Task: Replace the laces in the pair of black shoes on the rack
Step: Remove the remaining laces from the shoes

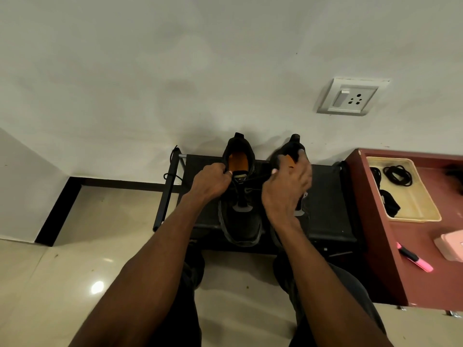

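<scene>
Unlacing, step 1: 2 shoes sit on the rack (325,196). My left hand (213,182) pinches the left shoe's (240,219) lace; my right hand (288,186) grips the right shoe (292,149). Next: draw the lace free.

- The rack (325,196) stands against the far wall (175,71), with floor (100,246) to its left and near side.
- Two shoes sit side by side on the rack, heels toward the wall: the left shoe (240,221) and, just beside it, the right shoe (290,151).
- The left hand (213,182) is at the left shoe's collar; the right hand (288,186) lies over the right shoe.
- A cabinet (375,246) stands just right of the rack.
- On the cabinet top, a tray (413,217) lies at the far side, holding coiled laces (398,175).
- Nearer than the tray lies a marker (414,260).
- A wall socket (350,97) is above, on the wall.
</scene>
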Action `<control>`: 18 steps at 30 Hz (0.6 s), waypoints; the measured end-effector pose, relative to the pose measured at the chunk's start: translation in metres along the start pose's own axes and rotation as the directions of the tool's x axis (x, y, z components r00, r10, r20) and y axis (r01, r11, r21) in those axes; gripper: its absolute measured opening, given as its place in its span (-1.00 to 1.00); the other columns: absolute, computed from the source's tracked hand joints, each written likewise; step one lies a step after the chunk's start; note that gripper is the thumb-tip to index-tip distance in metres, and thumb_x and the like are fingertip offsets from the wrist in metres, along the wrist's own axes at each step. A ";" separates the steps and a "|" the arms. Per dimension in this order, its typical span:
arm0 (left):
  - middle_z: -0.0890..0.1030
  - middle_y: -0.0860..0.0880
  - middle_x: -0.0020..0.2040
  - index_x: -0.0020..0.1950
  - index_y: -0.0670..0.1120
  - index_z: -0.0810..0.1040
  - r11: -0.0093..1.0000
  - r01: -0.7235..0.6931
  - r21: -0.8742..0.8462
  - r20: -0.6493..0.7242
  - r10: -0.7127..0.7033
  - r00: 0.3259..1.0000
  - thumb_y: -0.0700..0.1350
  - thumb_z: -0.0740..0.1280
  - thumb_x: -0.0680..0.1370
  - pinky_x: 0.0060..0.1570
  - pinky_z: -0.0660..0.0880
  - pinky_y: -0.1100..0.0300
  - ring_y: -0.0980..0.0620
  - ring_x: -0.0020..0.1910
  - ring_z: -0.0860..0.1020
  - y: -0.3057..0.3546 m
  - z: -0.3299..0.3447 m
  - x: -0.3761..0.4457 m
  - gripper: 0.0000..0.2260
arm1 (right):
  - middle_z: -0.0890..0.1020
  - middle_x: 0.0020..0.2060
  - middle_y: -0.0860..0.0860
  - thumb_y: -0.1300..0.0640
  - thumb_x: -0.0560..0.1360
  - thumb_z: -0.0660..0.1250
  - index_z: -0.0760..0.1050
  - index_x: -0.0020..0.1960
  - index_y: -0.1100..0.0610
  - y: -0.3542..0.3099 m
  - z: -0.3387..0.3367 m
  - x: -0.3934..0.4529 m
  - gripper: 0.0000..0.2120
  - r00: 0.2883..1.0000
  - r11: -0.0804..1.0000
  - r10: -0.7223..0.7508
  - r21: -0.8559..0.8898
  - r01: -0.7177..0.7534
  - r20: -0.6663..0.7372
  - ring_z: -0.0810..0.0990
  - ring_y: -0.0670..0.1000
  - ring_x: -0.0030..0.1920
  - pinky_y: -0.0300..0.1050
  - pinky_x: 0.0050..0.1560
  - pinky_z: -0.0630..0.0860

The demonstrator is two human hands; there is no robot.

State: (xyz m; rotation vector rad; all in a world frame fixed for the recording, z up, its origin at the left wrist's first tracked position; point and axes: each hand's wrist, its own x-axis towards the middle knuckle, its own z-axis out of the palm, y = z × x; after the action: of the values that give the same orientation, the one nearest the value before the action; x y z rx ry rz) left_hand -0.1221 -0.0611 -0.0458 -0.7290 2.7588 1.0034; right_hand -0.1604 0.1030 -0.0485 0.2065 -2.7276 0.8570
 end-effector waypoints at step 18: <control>0.51 -0.05 -0.27 -0.19 -0.08 0.43 1.000 -0.004 0.001 0.004 0.004 1.000 0.01 0.21 0.66 -0.34 0.30 0.15 0.00 -0.31 0.47 0.000 0.001 -0.001 -0.73 | 0.47 0.33 0.22 0.36 0.53 0.26 0.57 0.15 0.32 0.013 -0.013 0.026 -0.77 0.901 0.902 0.364 0.330 -0.279 -0.234 0.40 0.25 0.34 0.25 0.35 0.36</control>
State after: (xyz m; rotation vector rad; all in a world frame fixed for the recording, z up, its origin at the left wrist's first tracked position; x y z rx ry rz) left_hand -0.1218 -0.0603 -0.0461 -0.7206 2.7580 1.0030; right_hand -0.1846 0.1196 -0.0371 -0.3108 -2.3829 1.2679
